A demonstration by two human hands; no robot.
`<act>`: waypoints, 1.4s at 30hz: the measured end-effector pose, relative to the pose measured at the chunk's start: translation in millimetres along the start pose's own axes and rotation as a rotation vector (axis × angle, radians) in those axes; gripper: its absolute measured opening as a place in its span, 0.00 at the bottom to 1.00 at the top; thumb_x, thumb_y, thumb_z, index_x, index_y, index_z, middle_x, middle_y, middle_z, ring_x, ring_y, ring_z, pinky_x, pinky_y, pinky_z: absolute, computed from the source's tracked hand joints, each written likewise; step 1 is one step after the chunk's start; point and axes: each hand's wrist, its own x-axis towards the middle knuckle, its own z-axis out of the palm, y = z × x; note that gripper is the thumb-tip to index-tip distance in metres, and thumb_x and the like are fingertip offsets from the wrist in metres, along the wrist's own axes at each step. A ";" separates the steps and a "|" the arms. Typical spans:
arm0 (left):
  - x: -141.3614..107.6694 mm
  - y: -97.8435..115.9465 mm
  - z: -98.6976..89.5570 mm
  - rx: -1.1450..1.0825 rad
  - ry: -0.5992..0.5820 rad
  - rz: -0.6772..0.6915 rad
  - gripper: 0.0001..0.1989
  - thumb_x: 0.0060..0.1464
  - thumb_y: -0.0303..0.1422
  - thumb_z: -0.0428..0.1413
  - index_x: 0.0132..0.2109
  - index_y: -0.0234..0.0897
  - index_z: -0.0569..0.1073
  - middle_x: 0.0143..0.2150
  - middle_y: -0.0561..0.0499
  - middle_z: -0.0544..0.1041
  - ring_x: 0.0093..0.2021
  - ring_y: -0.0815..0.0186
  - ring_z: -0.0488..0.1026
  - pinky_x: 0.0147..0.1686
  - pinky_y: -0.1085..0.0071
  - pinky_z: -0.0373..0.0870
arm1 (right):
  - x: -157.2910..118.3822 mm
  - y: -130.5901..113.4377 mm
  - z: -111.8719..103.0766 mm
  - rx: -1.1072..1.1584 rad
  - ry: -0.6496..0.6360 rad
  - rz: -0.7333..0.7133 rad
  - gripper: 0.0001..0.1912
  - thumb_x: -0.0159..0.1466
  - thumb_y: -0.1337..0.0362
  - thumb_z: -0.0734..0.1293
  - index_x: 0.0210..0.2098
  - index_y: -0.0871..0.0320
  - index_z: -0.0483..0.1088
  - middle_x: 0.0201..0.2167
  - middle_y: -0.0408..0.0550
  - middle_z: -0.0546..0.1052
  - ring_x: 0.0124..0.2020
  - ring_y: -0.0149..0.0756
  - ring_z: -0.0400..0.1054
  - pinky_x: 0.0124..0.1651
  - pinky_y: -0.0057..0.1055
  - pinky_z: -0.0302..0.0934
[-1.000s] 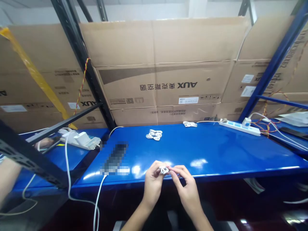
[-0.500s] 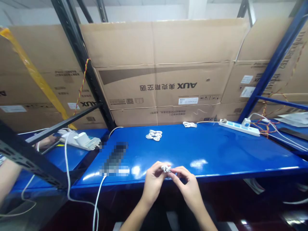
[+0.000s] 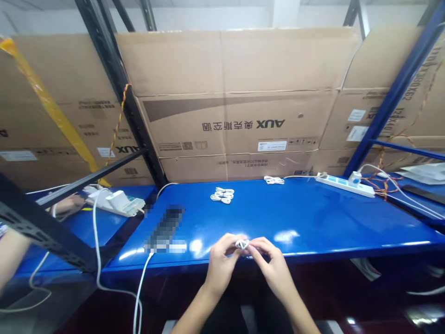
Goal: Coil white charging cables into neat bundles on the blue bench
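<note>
A small white bundled cable (image 3: 242, 244) is pinched between my two hands, just above the front edge of the blue table (image 3: 313, 218). My left hand (image 3: 222, 260) is closed on its left side, thumb and forefinger pressed together. From the right, my right hand (image 3: 271, 260) grips the same bundle with its fingertips. Farther back on the table lie a group of white cable bundles (image 3: 223, 195) and a separate white cable bundle (image 3: 274, 180) near the cardboard. Parts of the held cable are hidden by my fingers.
A blurred-out dark device (image 3: 166, 227) lies at the left with a white cord (image 3: 141, 287) hanging off the edge. A power strip (image 3: 346, 184) sits at the back right, another power strip (image 3: 120, 204) at the left. Another person's arm (image 3: 14, 255) shows beyond the dark post (image 3: 121, 88).
The cable bundle has turned slightly and moved a little to the right between my fingers. Both hands stay in nearly the same place; the things on the table have not moved.
</note>
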 end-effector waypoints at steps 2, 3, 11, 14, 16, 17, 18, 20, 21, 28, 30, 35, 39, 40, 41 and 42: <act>1.1 1.0 0.7 -0.016 -0.006 -0.011 0.06 0.56 0.34 0.64 0.39 0.39 0.82 0.39 0.49 0.78 0.34 0.62 0.78 0.37 0.66 0.79 | 1.1 0.3 -0.7 -0.028 -0.009 -0.011 0.14 0.70 0.55 0.65 0.40 0.55 0.80 0.36 0.50 0.80 0.37 0.42 0.75 0.39 0.34 0.68; 1.5 1.4 1.2 -0.024 -0.008 -0.019 0.05 0.55 0.34 0.64 0.39 0.39 0.81 0.39 0.49 0.78 0.34 0.62 0.78 0.37 0.66 0.79 | 1.5 0.8 -0.5 -0.045 -0.006 -0.019 0.13 0.70 0.55 0.65 0.40 0.55 0.80 0.36 0.50 0.80 0.36 0.42 0.74 0.39 0.34 0.68; 3.9 -1.9 5.1 -0.132 0.028 -0.120 0.08 0.48 0.28 0.66 0.39 0.38 0.80 0.36 0.51 0.78 0.36 0.61 0.79 0.36 0.68 0.79 | 2.7 10.9 7.5 -0.134 0.053 -0.075 0.15 0.71 0.55 0.62 0.39 0.55 0.78 0.37 0.51 0.80 0.36 0.43 0.74 0.39 0.35 0.67; 4.9 -3.5 5.5 -0.168 0.036 -0.160 0.12 0.46 0.26 0.66 0.41 0.37 0.79 0.35 0.52 0.80 0.35 0.61 0.79 0.36 0.67 0.79 | 3.0 12.4 9.8 -0.154 0.062 -0.089 0.14 0.71 0.57 0.62 0.41 0.54 0.78 0.37 0.51 0.80 0.36 0.42 0.74 0.39 0.35 0.68; 5.4 -3.7 5.4 -0.182 0.046 -0.173 0.12 0.45 0.26 0.65 0.40 0.37 0.79 0.35 0.51 0.80 0.36 0.61 0.79 0.36 0.67 0.79 | 2.9 13.0 11.2 -0.167 0.070 -0.103 0.13 0.72 0.58 0.62 0.42 0.54 0.77 0.37 0.50 0.80 0.37 0.42 0.74 0.40 0.35 0.67; 5.6 -3.6 5.2 -0.187 0.053 -0.176 0.12 0.45 0.26 0.65 0.40 0.37 0.79 0.35 0.51 0.81 0.37 0.60 0.79 0.37 0.67 0.79 | 2.8 13.3 11.8 -0.171 0.075 -0.110 0.13 0.72 0.58 0.61 0.42 0.54 0.77 0.38 0.51 0.79 0.37 0.42 0.74 0.41 0.35 0.67; 5.8 -3.4 4.9 -0.190 0.057 -0.179 0.12 0.45 0.25 0.65 0.40 0.37 0.78 0.35 0.51 0.81 0.38 0.60 0.80 0.37 0.67 0.79 | 2.7 13.8 12.4 -0.175 0.081 -0.117 0.13 0.72 0.58 0.61 0.43 0.54 0.77 0.39 0.51 0.78 0.38 0.42 0.73 0.41 0.35 0.67; 6.5 -2.7 4.2 -0.193 0.062 -0.183 0.12 0.44 0.25 0.65 0.39 0.37 0.78 0.35 0.51 0.81 0.38 0.60 0.80 0.37 0.68 0.79 | 2.3 14.7 13.2 -0.184 0.093 -0.126 0.13 0.72 0.58 0.61 0.44 0.54 0.76 0.41 0.52 0.76 0.39 0.42 0.73 0.42 0.35 0.67; 6.9 -2.3 3.9 -0.193 0.063 -0.185 0.12 0.44 0.24 0.65 0.39 0.36 0.78 0.35 0.51 0.81 0.38 0.60 0.80 0.37 0.68 0.79 | 2.1 15.1 13.5 -0.189 0.097 -0.128 0.12 0.72 0.59 0.61 0.44 0.54 0.76 0.41 0.52 0.75 0.40 0.42 0.73 0.42 0.35 0.67; 9.8 -2.1 0.3 -0.204 0.054 -0.198 0.12 0.42 0.25 0.67 0.37 0.36 0.78 0.34 0.52 0.81 0.36 0.61 0.79 0.36 0.69 0.77 | 0.9 14.9 16.1 -0.165 0.107 -0.112 0.14 0.72 0.58 0.60 0.44 0.55 0.76 0.41 0.53 0.73 0.40 0.43 0.73 0.44 0.38 0.68; 10.7 -3.4 -1.8 -0.216 0.045 -0.204 0.12 0.42 0.26 0.68 0.36 0.36 0.78 0.33 0.52 0.80 0.36 0.61 0.78 0.35 0.70 0.76 | 2.0 13.5 15.5 -0.126 0.091 -0.096 0.14 0.72 0.57 0.60 0.45 0.55 0.76 0.41 0.53 0.74 0.40 0.42 0.73 0.43 0.36 0.69; 12.4 -4.7 -6.3 -0.278 0.013 -0.231 0.13 0.44 0.29 0.69 0.39 0.37 0.78 0.34 0.52 0.79 0.36 0.61 0.78 0.37 0.68 0.75 | 6.0 9.1 7.5 -0.030 0.014 -0.052 0.14 0.71 0.56 0.62 0.44 0.55 0.78 0.40 0.52 0.79 0.41 0.42 0.75 0.41 0.33 0.70; 12.8 -2.3 -6.2 -0.337 -0.038 -0.260 0.17 0.44 0.32 0.71 0.42 0.37 0.78 0.37 0.51 0.79 0.34 0.61 0.78 0.35 0.67 0.76 | 6.7 6.1 1.6 0.006 -0.034 -0.028 0.12 0.70 0.57 0.65 0.43 0.55 0.79 0.39 0.51 0.80 0.40 0.42 0.76 0.40 0.32 0.71; 12.5 -1.5 -5.9 -0.353 -0.053 -0.268 0.17 0.44 0.33 0.71 0.42 0.37 0.78 0.37 0.51 0.79 0.34 0.61 0.78 0.35 0.67 0.75 | 6.7 5.5 0.4 0.010 -0.042 -0.029 0.12 0.70 0.58 0.65 0.43 0.55 0.79 0.39 0.51 0.80 0.39 0.42 0.76 0.39 0.33 0.71; 12.1 -0.6 -5.7 -0.369 -0.068 -0.276 0.18 0.44 0.34 0.71 0.43 0.37 0.78 0.38 0.50 0.79 0.35 0.61 0.78 0.36 0.67 0.75 | 6.8 4.8 -0.9 0.013 -0.052 -0.034 0.12 0.70 0.58 0.65 0.43 0.55 0.79 0.38 0.51 0.80 0.38 0.42 0.76 0.39 0.33 0.71; 11.5 0.2 -5.6 -0.386 -0.084 -0.285 0.18 0.45 0.35 0.71 0.43 0.37 0.78 0.38 0.50 0.79 0.35 0.62 0.78 0.37 0.68 0.75 | 7.0 4.2 -2.4 0.015 -0.065 -0.042 0.11 0.70 0.58 0.65 0.44 0.54 0.79 0.38 0.51 0.80 0.38 0.42 0.75 0.39 0.33 0.71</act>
